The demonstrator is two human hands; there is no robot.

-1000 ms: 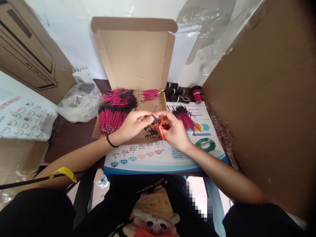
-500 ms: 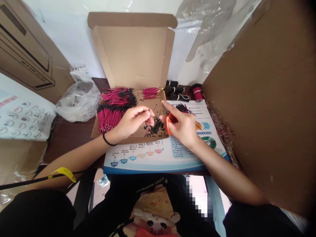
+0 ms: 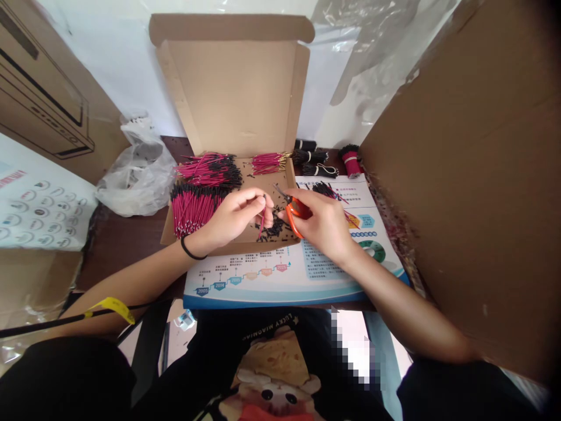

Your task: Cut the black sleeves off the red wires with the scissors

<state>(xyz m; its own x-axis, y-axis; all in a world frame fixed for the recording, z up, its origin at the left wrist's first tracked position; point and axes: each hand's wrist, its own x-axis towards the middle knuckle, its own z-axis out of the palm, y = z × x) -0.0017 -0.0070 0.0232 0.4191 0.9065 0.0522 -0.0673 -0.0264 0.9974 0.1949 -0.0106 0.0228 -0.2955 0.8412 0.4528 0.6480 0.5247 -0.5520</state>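
Observation:
My left hand (image 3: 239,216) is closed in a pinch on a thin dark-red wire (image 3: 262,225), which hangs down between thumb and fingers over the box. In my right hand (image 3: 324,222) are small orange-handled scissors (image 3: 294,219), their blades pointing up and left toward the left fingertips without touching them. Short black offcuts (image 3: 278,225) lie scattered in the open cardboard box (image 3: 241,248) beneath both hands. Beside my left hand are two heaps of red wires with black ends, an upper heap (image 3: 210,169) and a lower heap (image 3: 190,213).
A smaller bunch of red wires (image 3: 268,163) lies at the box's back. Black bundles (image 3: 319,169) and a banded red bundle (image 3: 350,161) stand behind a printed sheet (image 3: 263,289). A plastic bag (image 3: 135,178) sits left; a large carton (image 3: 473,175) walls the right.
My right hand has turned, so the scissors' blades now show, pointing up and left. The left hand keeps its pinch on the wire, almost in place. The view has shifted slightly.

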